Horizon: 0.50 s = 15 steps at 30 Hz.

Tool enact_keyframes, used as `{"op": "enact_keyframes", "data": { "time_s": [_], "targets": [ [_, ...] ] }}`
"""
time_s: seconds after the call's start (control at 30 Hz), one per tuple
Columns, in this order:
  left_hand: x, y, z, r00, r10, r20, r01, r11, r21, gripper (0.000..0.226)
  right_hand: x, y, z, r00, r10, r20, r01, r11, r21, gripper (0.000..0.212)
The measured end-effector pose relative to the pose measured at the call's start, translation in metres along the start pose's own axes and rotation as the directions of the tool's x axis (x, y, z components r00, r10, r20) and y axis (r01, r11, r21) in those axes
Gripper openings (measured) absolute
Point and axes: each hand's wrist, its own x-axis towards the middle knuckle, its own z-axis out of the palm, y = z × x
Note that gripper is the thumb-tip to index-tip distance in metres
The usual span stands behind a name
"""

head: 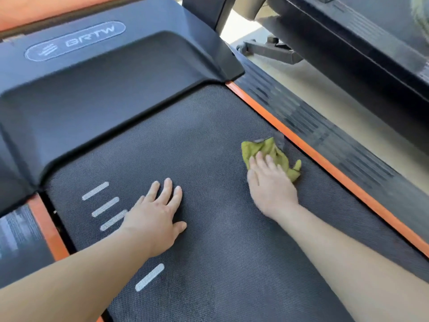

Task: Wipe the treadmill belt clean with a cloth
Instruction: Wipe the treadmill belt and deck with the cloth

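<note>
The black textured treadmill belt [209, 140] fills the middle of the head view, with white stripe marks on its left part. A crumpled yellow-green cloth [272, 151] lies on the belt near its right edge. My right hand [270, 184] presses flat on the cloth's near side, fingers straight and pointing away from me. My left hand [155, 212] rests palm down on the bare belt beside the white stripes, fingers spread and holding nothing.
The dark motor cover [104, 73] with a logo rises at the belt's far end. Orange trim [325, 163] and a ribbed black side rail [336, 145] run along the right. Another machine's frame [359, 36] stands beyond a strip of beige floor [325, 94].
</note>
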Motion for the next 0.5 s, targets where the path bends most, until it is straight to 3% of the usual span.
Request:
{"op": "enact_keyframes", "data": {
  "time_s": [0.03,0.1,0.13,0.17,0.2,0.27,0.33,0.37,0.43,0.5],
  "targets": [
    [0.000,0.000,0.000,1.000,0.001,-0.001,-0.001,1.000,-0.008,0.084,-0.025,-0.009,0.009,0.984,-0.177,0.025,0.178,0.983,-0.040,0.068],
    [-0.001,-0.001,0.001,1.000,0.002,0.006,-0.002,1.000,-0.014,0.085,-0.064,-0.008,0.020,0.851,-0.500,0.164,0.517,0.851,-0.087,0.063],
    [0.000,-0.001,0.002,1.000,0.002,0.005,-0.002,1.000,-0.010,0.084,-0.064,0.007,0.018,0.792,-0.573,0.212,0.600,0.794,-0.099,0.059],
    [0.001,0.000,0.002,1.000,0.001,0.006,-0.001,1.000,-0.002,0.084,-0.052,0.023,0.012,0.793,-0.568,0.223,0.600,0.792,-0.114,0.057],
    [0.001,0.000,0.001,1.000,-0.001,0.008,0.001,1.000,0.005,0.084,-0.035,0.038,0.004,0.845,-0.504,0.179,0.530,0.835,-0.149,0.056],
    [-0.001,0.000,0.001,1.000,-0.008,0.020,0.008,1.000,0.002,0.084,0.001,0.058,-0.012,0.983,-0.171,0.066,0.178,0.977,-0.117,0.057],
    [-0.002,0.002,0.000,1.000,-0.009,0.026,0.009,1.000,-0.009,0.084,0.021,0.057,-0.019,0.986,0.160,0.037,-0.160,0.987,0.008,0.058],
    [-0.002,0.003,-0.002,1.000,-0.009,0.026,0.009,1.000,-0.013,0.084,0.023,0.047,-0.017,0.968,0.250,0.017,-0.251,0.967,0.042,0.059],
    [-0.001,0.002,-0.003,1.000,-0.009,0.025,0.010,1.000,-0.024,0.084,0.013,0.014,-0.008,0.954,0.301,-0.002,-0.299,0.947,0.119,0.059],
    [-0.001,0.002,-0.001,1.000,-0.007,0.025,0.008,0.999,-0.035,0.084,-0.020,-0.030,0.007,0.991,0.133,0.019,-0.135,0.979,0.156,0.059]
  ]
}}
